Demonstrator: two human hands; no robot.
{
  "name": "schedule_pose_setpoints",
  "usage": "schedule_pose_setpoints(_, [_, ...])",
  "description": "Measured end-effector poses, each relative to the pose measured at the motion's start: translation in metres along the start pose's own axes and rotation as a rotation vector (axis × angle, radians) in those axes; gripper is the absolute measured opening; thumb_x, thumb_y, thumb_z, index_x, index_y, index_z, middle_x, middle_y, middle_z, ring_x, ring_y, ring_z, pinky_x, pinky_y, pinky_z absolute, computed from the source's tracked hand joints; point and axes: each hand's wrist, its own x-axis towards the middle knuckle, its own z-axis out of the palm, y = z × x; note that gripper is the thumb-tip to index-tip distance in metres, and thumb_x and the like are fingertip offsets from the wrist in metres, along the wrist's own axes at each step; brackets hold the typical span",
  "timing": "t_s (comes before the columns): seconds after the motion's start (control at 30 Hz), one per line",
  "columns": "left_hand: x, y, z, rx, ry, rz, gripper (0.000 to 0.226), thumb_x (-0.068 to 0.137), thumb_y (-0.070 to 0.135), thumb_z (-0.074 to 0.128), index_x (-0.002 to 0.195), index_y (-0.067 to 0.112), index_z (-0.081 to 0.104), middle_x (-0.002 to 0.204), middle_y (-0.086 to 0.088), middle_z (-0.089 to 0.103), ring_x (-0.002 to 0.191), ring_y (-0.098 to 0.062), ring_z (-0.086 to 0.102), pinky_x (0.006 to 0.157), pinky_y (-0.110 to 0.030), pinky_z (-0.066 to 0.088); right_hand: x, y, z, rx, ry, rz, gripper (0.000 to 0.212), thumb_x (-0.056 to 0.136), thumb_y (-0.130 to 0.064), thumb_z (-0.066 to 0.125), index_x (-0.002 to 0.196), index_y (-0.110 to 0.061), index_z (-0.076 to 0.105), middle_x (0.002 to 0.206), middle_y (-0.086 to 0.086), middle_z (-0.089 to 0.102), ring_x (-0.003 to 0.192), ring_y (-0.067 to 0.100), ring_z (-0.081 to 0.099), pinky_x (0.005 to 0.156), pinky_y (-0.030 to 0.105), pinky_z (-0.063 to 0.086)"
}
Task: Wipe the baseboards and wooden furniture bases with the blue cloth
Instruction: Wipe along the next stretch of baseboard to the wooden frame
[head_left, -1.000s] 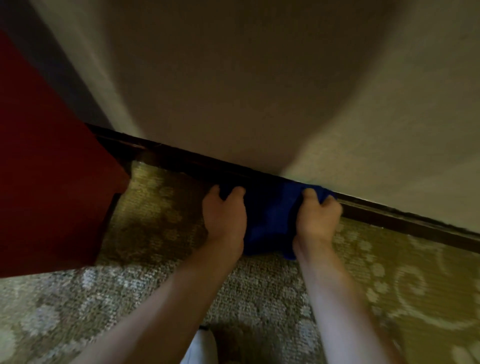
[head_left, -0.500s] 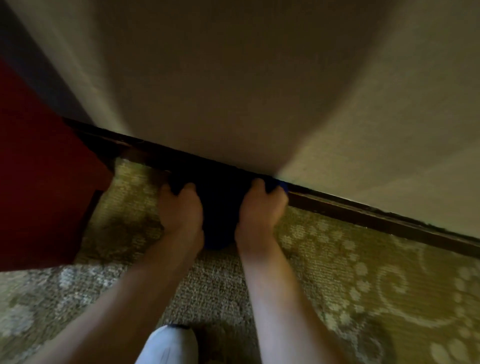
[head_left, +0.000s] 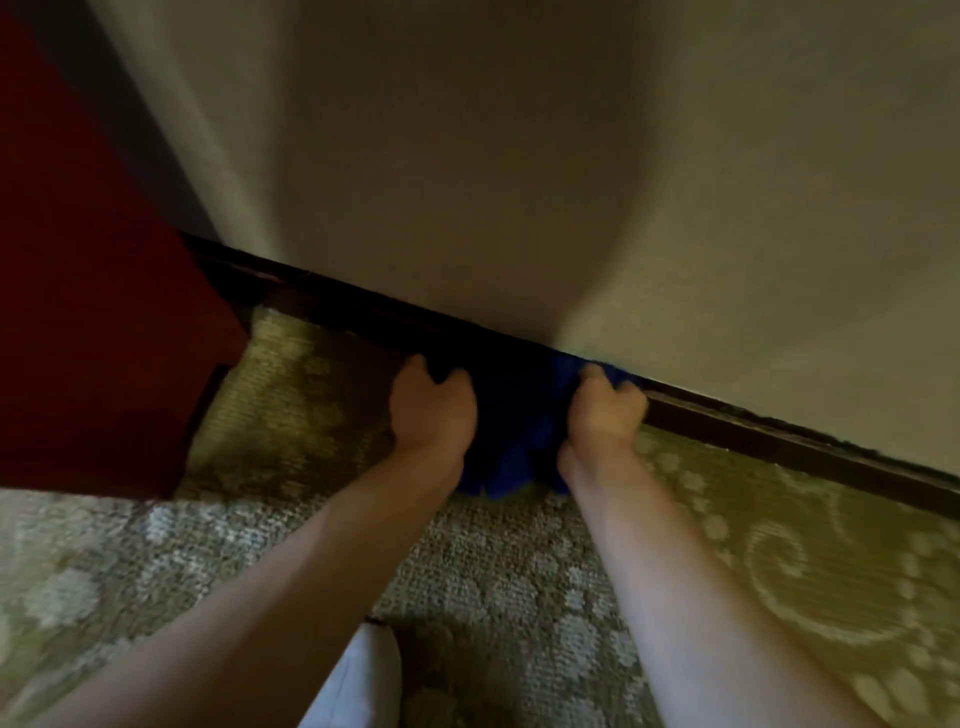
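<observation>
A blue cloth (head_left: 511, 431) hangs bunched against the dark wooden baseboard (head_left: 779, 441) where the beige wall meets the carpet. My left hand (head_left: 434, 410) grips the cloth's left side, fingers curled over its top edge at the baseboard. My right hand (head_left: 602, 413) grips its right side the same way. The cloth's lower edge lies on the carpet between my wrists. The baseboard stretch behind the cloth is hidden.
A dark red wooden furniture piece (head_left: 104, 338) stands at the left, its base on the patterned olive carpet (head_left: 805, 561). The baseboard runs on behind it and off to the right. A white-clad knee (head_left: 358, 680) shows at the bottom.
Both hands slid the cloth left along the baseboard toward the red furniture, then shifted back right a little. The grip on the cloth is unchanged.
</observation>
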Motion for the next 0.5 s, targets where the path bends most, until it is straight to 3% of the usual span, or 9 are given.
schedule_pose_setpoints(0.07, [0.006,0.006,-0.014,-0.097,0.182,0.028,0.053,0.088,0.023,0.055,0.142,0.018,0.051,0.136,-0.009,0.059,0.120,-0.032,0.059,0.102,-0.049,0.050,-0.018,0.003,0.018,0.023,-0.162,0.080,0.008,0.091,-0.005,0.054,0.093,-0.011,0.050,0.096,0.012,0.061,0.093,0.031,0.062,0.081,0.039,0.050])
schedule_pose_setpoints(0.1, [0.007,0.007,-0.018,-0.113,0.214,0.025,0.052,0.092,0.021,0.055,0.144,0.018,0.049,0.138,-0.008,0.058,0.121,-0.032,0.058,0.103,-0.049,0.049,-0.025,-0.001,0.020,0.052,-0.249,0.148,0.014,0.093,-0.004,0.053,0.102,-0.013,0.047,0.099,0.011,0.060,0.098,0.033,0.062,0.088,0.042,0.052])
schedule_pose_setpoints(0.2, [0.001,0.008,-0.023,-0.048,0.081,-0.032,0.055,0.094,0.023,0.058,0.147,0.021,0.045,0.138,-0.007,0.057,0.119,-0.033,0.059,0.101,-0.051,0.051,-0.022,-0.018,-0.011,0.074,-0.423,0.285,0.021,0.093,0.000,0.054,0.112,-0.008,0.052,0.107,0.018,0.063,0.101,0.037,0.064,0.090,0.050,0.054])
schedule_pose_setpoints(0.27, [-0.013,0.011,-0.016,0.025,-0.104,-0.100,0.053,0.090,0.024,0.066,0.140,0.021,0.051,0.128,-0.007,0.063,0.108,-0.032,0.065,0.090,-0.049,0.057,-0.007,-0.034,-0.047,0.016,-0.413,0.335,0.019,0.090,-0.003,0.055,0.108,-0.001,0.060,0.100,0.019,0.065,0.102,0.037,0.065,0.086,0.047,0.054])
schedule_pose_setpoints(0.33, [-0.033,0.017,-0.004,0.143,-0.250,-0.155,0.037,0.088,0.020,0.070,0.124,0.016,0.061,0.113,-0.010,0.069,0.097,-0.032,0.069,0.078,-0.042,0.060,0.006,-0.048,-0.085,-0.059,-0.360,0.396,0.015,0.086,-0.007,0.056,0.099,-0.005,0.063,0.091,0.019,0.066,0.096,0.035,0.068,0.083,0.048,0.055])
schedule_pose_setpoints(0.4, [-0.054,0.018,0.010,0.194,-0.303,-0.235,0.031,0.087,0.016,0.068,0.117,0.010,0.064,0.108,-0.016,0.071,0.094,-0.036,0.069,0.072,-0.040,0.058,0.010,-0.058,-0.115,-0.099,-0.322,0.444,0.015,0.086,-0.008,0.055,0.098,-0.004,0.064,0.091,0.020,0.069,0.087,0.035,0.069,0.079,0.048,0.058])
schedule_pose_setpoints(0.5, [-0.083,0.018,0.021,0.224,-0.300,-0.266,0.024,0.089,0.014,0.062,0.112,0.006,0.064,0.105,-0.019,0.071,0.089,-0.035,0.069,0.068,-0.038,0.055,0.001,-0.061,-0.135,-0.105,-0.284,0.505,0.013,0.092,-0.009,0.052,0.095,-0.002,0.063,0.097,0.020,0.069,0.092,0.035,0.068,0.084,0.048,0.057])
